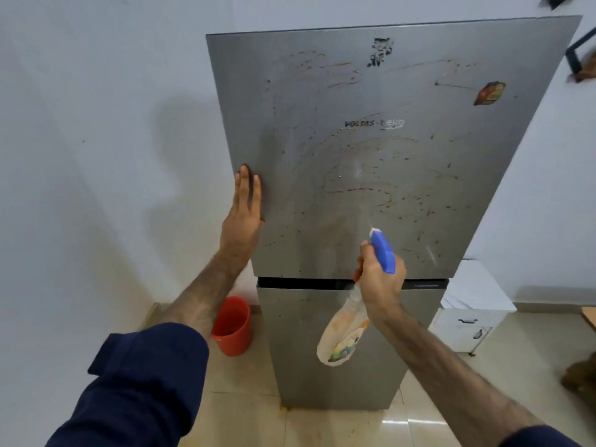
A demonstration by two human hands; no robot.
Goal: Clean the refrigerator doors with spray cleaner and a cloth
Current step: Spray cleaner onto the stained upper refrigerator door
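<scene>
Navy-blue sleeves, two of them, rise from the bottom of the frame, each pushed back from a bare forearm. At lower centre-left one round orange-red plastic bucket (233, 327) stands on the beige floor tiles, partly hidden behind the left forearm. Above it the left hand (242, 217) lies flat, fingers straight and close together, on the left edge of the grey brushed-metal upper refrigerator door (371, 150), holding nothing. There are two doors: this tall upper one, streaked with reddish-brown smears and spots, and the grey lower door (290, 350), parted from it by a dark gap. Right of centre the right hand (380, 279) is closed around the neck of one clear plastic spray bottle with a blue trigger head (383, 253). Its long axis runs from lower left to upper right, with the nozzle aimed up at the upper door and the base hanging before the lower door. Its label is too blurred to read. At the right edge one white cabinet (467, 317) is partly hidden behind the refrigerator.
</scene>
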